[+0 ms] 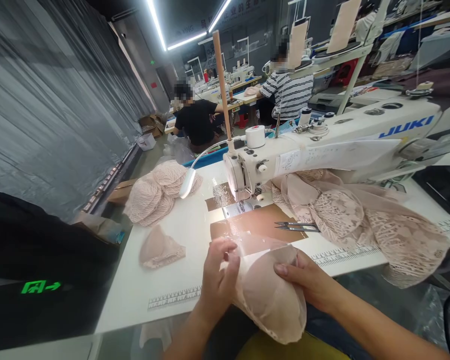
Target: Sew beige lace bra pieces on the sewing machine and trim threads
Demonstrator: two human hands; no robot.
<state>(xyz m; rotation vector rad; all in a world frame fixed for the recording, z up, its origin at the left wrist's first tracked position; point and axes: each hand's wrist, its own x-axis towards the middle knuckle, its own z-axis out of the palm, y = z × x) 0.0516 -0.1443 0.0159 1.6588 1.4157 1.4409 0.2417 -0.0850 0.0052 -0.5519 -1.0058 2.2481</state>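
Observation:
A beige bra cup with sheer fabric and a lace edge hangs between my hands at the table's front edge. My left hand pinches the sheer fabric at the cup's left side. With the thumb on top, my right hand grips the cup's upper right edge. Just beyond my hands lies a brown patch on the machine bed. Thread snips rest on its right part. The sewing machine's needle area is lit, a short way past the cup.
One loose lace cup lies on the white table at left, with stacked lace pieces behind it. Joined lace pieces drape over the right front edge. A small lamp bends over the table. Two people sit at machines farther back.

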